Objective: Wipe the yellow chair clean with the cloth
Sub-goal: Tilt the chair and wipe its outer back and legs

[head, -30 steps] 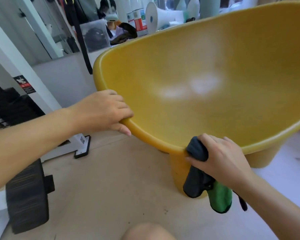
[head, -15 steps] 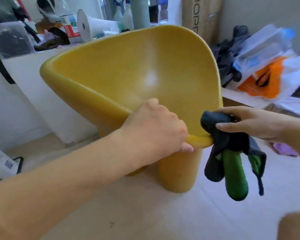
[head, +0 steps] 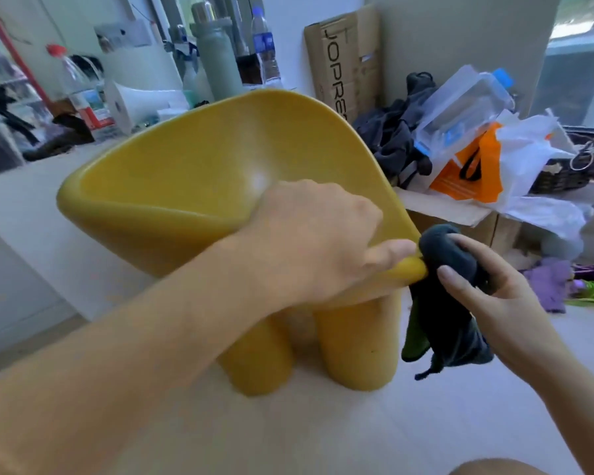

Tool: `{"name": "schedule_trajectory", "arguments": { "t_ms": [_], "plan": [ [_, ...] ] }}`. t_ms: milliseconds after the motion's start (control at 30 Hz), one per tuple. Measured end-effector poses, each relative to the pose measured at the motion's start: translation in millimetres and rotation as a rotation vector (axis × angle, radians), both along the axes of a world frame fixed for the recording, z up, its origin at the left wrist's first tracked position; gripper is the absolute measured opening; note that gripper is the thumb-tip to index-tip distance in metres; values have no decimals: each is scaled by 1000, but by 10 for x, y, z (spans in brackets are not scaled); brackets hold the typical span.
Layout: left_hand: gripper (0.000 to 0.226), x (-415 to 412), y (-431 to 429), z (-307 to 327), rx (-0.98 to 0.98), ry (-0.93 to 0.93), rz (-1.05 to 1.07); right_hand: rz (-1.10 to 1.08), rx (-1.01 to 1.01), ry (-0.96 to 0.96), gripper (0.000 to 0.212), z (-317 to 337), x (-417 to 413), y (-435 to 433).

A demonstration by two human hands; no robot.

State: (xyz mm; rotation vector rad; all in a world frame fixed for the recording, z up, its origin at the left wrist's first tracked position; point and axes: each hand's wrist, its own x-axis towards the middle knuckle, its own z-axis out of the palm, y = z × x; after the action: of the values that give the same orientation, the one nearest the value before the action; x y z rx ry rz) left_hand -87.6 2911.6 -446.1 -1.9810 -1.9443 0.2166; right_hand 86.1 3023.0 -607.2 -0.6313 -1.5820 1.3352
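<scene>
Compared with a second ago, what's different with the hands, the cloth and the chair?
The right hand has slid the cloth along the yellow chair rim from its front edge round to the corner. The left hand shifted its grip from the far rim to beside that corner. Unchanged: left holds the rim, right holds the cloth against it.

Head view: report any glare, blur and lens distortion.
Head view: a soft white glare patch sits inside the glossy yellow plastic chair; the left hand and forearm look smeared by motion blur; wide-angle distortion bends the brown cardboard box and the background edges.
</scene>
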Motion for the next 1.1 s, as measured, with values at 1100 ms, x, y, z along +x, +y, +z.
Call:
{"name": "schedule_trajectory", "arguments": {
  "t_ms": [1100],
  "plan": [
    [74,-1592,-988,312,181,-133,-298,-804,25,-69,44,589,-853,-1133]
  ]
}}
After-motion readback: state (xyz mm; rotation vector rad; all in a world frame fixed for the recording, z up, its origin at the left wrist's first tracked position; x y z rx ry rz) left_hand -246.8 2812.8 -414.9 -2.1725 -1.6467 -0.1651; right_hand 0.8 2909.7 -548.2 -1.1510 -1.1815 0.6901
